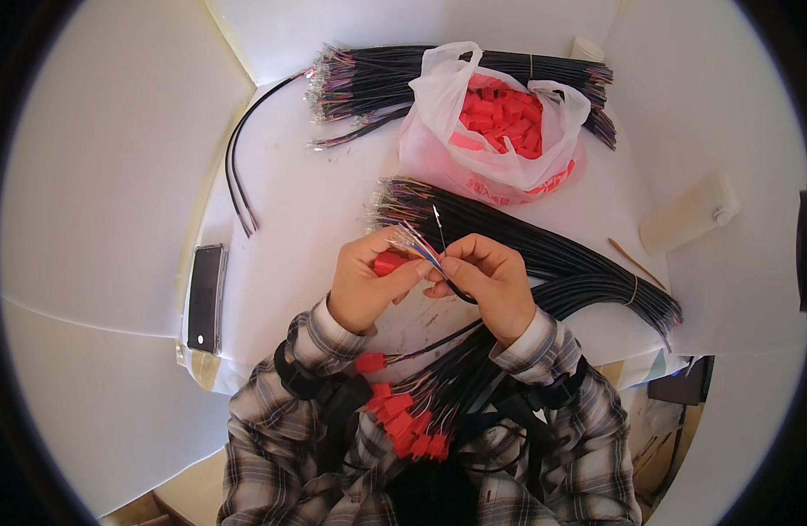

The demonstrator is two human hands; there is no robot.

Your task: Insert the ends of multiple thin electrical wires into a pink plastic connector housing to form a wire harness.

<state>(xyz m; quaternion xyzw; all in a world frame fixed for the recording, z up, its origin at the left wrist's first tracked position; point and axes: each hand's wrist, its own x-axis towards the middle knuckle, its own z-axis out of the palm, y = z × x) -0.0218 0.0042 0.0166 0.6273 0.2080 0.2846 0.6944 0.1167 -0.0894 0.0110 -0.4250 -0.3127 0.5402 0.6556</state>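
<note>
My left hand [361, 279] is closed, with a red plastic connector housing [389, 263] between its fingers. Its thumb meets the fanned coloured wires [427, 249] of a black cable. Opposite it, my right hand [498, 287] pinches the same cable [460, 294] where the wires leave the sheath. A single dark wire with a bright metal tip [437, 213] sticks up apart from the others. Whether any wire is inside the housing is hidden by my fingers. Below my hands, several black cables [460, 373] end in red connectors [405, 422] near my lap.
A bundle of black cables [509, 223] lies just beyond my hands, another [377, 83] at the back. A white plastic bag [430, 149] holds red housings [502, 114]. A dark phone [207, 298] lies left; a cream bottle [688, 215] is right. Pale panels surround the table.
</note>
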